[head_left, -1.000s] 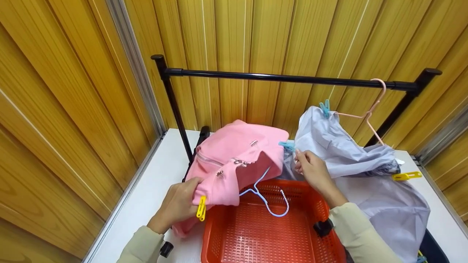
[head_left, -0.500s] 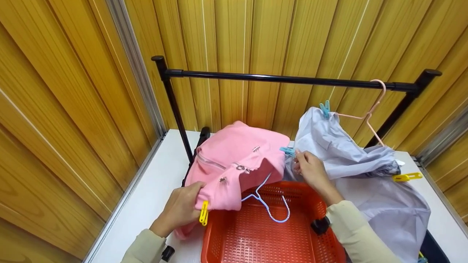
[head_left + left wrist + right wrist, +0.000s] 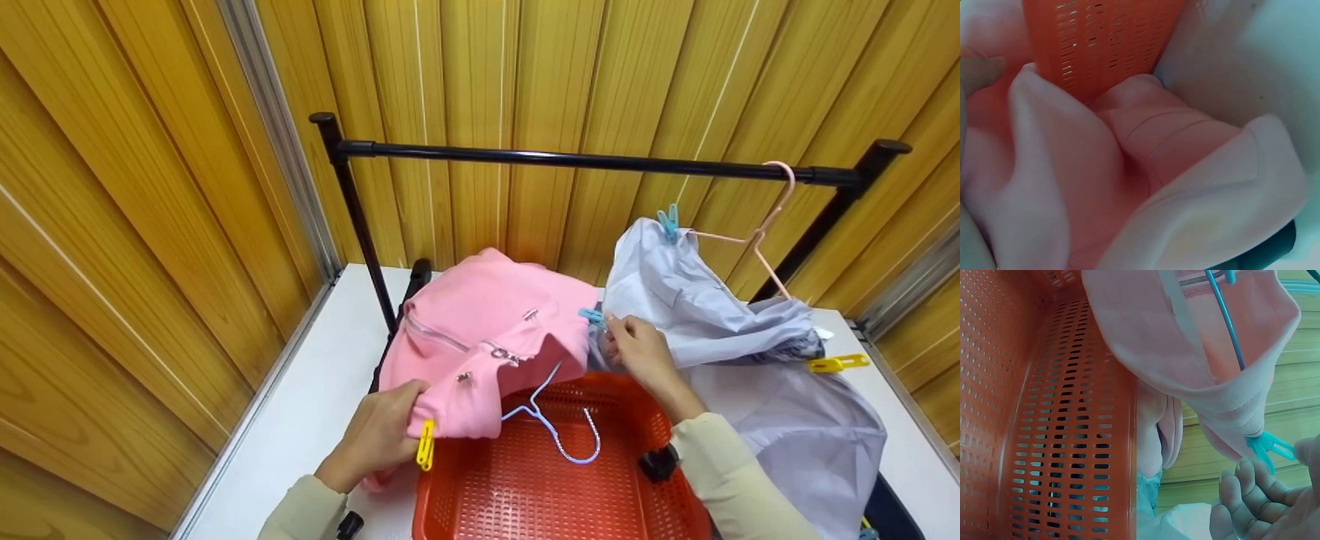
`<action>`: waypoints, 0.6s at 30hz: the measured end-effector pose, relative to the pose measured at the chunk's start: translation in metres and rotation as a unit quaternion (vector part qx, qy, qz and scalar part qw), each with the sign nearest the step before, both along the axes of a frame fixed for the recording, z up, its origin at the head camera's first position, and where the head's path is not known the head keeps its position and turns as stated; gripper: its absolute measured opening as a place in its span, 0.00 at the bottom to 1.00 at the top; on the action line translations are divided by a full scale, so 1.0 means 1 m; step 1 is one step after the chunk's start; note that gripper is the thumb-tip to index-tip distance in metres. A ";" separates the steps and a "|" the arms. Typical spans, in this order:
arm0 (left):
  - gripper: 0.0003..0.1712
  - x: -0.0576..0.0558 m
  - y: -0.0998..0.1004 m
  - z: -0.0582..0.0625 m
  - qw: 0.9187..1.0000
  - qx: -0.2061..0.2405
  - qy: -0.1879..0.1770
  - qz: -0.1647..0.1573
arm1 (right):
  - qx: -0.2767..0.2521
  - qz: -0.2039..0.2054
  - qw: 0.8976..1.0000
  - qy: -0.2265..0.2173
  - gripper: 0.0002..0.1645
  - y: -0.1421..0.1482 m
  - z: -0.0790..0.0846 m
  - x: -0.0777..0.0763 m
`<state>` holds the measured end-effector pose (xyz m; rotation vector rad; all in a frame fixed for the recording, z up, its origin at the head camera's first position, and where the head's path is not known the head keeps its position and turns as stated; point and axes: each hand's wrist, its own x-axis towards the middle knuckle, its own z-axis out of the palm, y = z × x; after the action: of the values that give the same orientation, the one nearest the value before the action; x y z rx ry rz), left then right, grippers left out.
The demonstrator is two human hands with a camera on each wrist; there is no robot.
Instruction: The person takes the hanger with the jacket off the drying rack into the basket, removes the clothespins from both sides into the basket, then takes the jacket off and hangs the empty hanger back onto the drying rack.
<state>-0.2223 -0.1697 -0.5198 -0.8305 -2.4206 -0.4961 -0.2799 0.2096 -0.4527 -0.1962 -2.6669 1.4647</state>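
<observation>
A pink garment (image 3: 487, 307) with zippers and metal fittings is spread over the back of the red basket. My left hand (image 3: 382, 424) grips its near edge, beside a yellow clothespin (image 3: 425, 445) clipped there. At the opposite corner a blue clothespin (image 3: 592, 316) bites the fabric. My right hand (image 3: 637, 349) pinches that pin's handles between thumb and fingers; the right wrist view shows the blue pin's handles (image 3: 1266, 449) spread apart. A blue-and-white hanger (image 3: 551, 420) sits partly inside the garment, its hook sticking out over the basket. Fabric folds (image 3: 1129, 157) fill the left wrist view.
The red plastic basket (image 3: 429, 510) stands in front on the white table (image 3: 300, 390). A black rack bar (image 3: 570, 157) crosses behind. From it a pink hanger (image 3: 765, 225) carries a pale grey garment (image 3: 675, 292), pinned by blue and yellow clothespins. Wood-look panels enclose the back and sides.
The garment's near edge, the blue-and-white hanger and both clothespins on it have shifted slightly down and to the right. My left hand moved with them; my right hand stays at the blue clothespin.
</observation>
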 end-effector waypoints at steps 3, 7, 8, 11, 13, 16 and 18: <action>0.29 0.001 0.002 -0.004 1.000 0.001 -0.004 0.001 | 0.003 0.004 1.000 -0.004 0.26 0.001 -0.001 0.000; 0.29 0.003 0.004 -0.009 1.000 0.004 -0.006 0.001 | 0.014 0.004 1.000 -0.001 0.26 0.001 -0.001 0.001; 0.29 0.003 0.005 -0.011 1.000 0.004 -0.007 0.000 | 0.014 0.003 1.000 0.000 0.26 0.001 -0.001 0.002; 0.29 0.004 0.007 -0.015 1.000 0.006 -0.009 0.000 | 0.012 0.004 1.000 0.001 0.25 0.002 -0.002 0.003; 0.29 0.005 0.008 -0.017 1.000 0.004 -0.011 0.002 | 0.011 0.003 1.000 -0.001 0.24 0.002 -0.002 0.003; 0.29 0.005 0.010 -0.020 1.000 -0.002 -0.015 0.007 | 0.018 0.002 1.000 -0.004 0.23 0.002 -0.002 0.004; 0.29 0.005 0.012 -0.021 1.000 -0.003 -0.020 0.011 | 0.023 0.002 1.000 -0.003 0.23 0.003 -0.002 0.005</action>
<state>-0.2169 -0.1579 -0.5408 -0.8036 -2.4666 -0.5017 -0.2749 0.2121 -0.4547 -0.1912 -2.7051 1.4044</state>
